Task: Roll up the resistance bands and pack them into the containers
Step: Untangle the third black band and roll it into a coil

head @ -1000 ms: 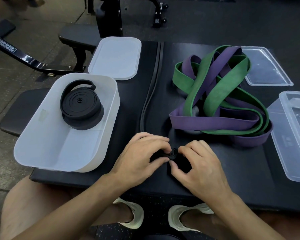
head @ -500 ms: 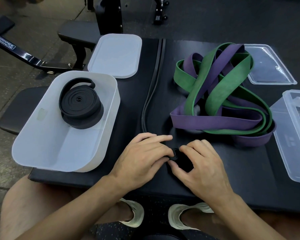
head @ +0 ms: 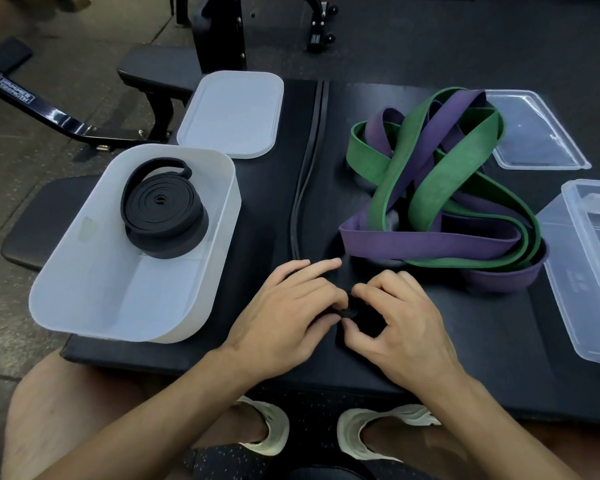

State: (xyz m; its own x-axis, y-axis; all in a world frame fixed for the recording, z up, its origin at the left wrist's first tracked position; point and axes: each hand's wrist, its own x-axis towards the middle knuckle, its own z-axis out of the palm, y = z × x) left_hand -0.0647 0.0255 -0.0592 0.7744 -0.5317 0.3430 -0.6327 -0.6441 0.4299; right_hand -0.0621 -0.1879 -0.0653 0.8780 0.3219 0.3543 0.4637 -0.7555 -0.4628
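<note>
Grey gym flooring (head: 49, 109) fills the left side, and a dark machine frame (head: 219, 32) stands at the back with a black bench (head: 153, 69) beside it. Across the middle lies a black padded surface (head: 465, 323), the person sitting at its near edge.

On its left end sits a white tub (head: 84, 299), overhanging the edge, with a rolled black band (head: 163, 209) lying flat in its far part. Well apart, on the right half, a green band (head: 465, 143) and a purple band (head: 430, 242) lie tangled in one loose heap. A clear container (head: 589, 271) sits at the right edge, a clear lid (head: 534, 133) behind it, and a white lid (head: 232, 112) just beyond the tub.

A thin black band (head: 314, 140) runs down the middle of the surface to the hands. The left hand (head: 288, 306) and right hand (head: 406, 323) meet there — both with fingers curled, pinching the band's small coiled end between thumbs and fingertips, the left forefinger stretched forward.
</note>
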